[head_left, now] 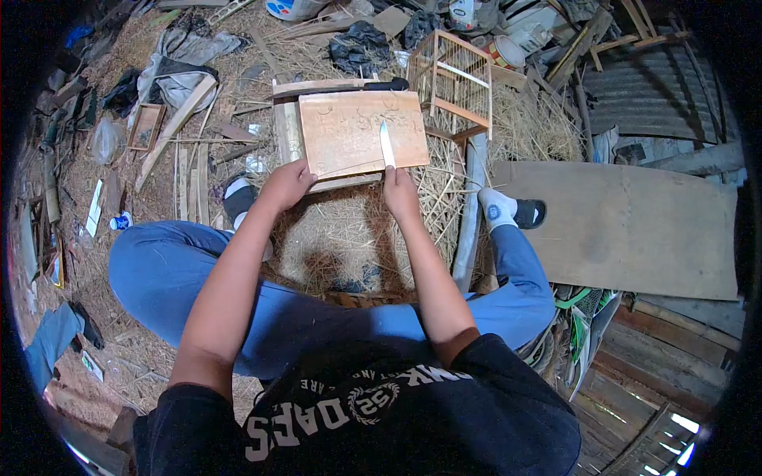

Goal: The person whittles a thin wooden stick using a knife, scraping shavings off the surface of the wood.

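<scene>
My right hand (400, 192) is closed round the handle of a knife (386, 144), its bright blade pointing away from me over a pale wooden board (341, 127). At the board's near left corner my left hand (287, 187) is closed, fingers bent, on one end of a thin wooden strip (349, 168). That strip slants across the board's near edge toward the knife. Small curled shavings lie on the board's far half. Beyond its far edge rests a long tool with a black handle (387, 85); its kind is unclear. My left fingertips are partly hidden.
A slatted wooden cage frame (450, 83) stands beyond the board's right corner. A plywood sheet (627, 226) lies at the right. Straw, wood scraps and a small wooden box frame (147, 127) cover the ground at left. Black plastic bags (361, 46) lie at the back.
</scene>
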Action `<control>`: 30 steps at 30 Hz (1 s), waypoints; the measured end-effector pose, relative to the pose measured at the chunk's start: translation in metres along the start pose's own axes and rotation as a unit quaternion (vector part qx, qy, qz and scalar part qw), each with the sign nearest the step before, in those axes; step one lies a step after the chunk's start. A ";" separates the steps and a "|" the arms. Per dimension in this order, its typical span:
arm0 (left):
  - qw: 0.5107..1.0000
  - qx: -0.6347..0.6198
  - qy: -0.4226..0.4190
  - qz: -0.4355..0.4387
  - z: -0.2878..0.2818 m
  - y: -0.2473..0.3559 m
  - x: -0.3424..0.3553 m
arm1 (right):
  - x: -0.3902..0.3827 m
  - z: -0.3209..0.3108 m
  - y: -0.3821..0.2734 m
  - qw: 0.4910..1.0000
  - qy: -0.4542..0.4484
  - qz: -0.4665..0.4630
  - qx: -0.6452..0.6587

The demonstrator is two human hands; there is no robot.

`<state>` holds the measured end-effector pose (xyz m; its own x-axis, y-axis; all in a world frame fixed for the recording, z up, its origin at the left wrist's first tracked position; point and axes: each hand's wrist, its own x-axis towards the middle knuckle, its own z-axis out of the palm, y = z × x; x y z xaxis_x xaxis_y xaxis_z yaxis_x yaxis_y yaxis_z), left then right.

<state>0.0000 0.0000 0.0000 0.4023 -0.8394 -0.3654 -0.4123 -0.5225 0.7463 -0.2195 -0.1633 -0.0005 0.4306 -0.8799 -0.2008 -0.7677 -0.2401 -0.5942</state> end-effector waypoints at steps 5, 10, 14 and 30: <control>1.000 0.007 0.000 0.007 0.002 -0.002 0.001 | -0.007 0.003 -0.011 0.999 0.039 0.006 -0.004; 0.999 -0.011 0.012 0.038 0.003 -0.007 0.003 | -0.031 0.037 -0.027 0.999 0.032 0.018 0.036; 0.999 -0.016 0.002 0.028 0.001 -0.004 0.003 | -0.025 0.021 -0.030 1.000 0.009 0.012 0.006; 0.999 -0.028 -0.025 0.030 0.001 -0.006 0.008 | -0.020 0.027 -0.015 0.997 0.052 0.021 0.047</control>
<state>0.0051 -0.0036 -0.0074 0.3367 -0.8761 -0.3452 -0.3881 -0.4631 0.7968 -0.2040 -0.1307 -0.0087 0.3436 -0.9273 -0.1484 -0.7338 -0.1664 -0.6587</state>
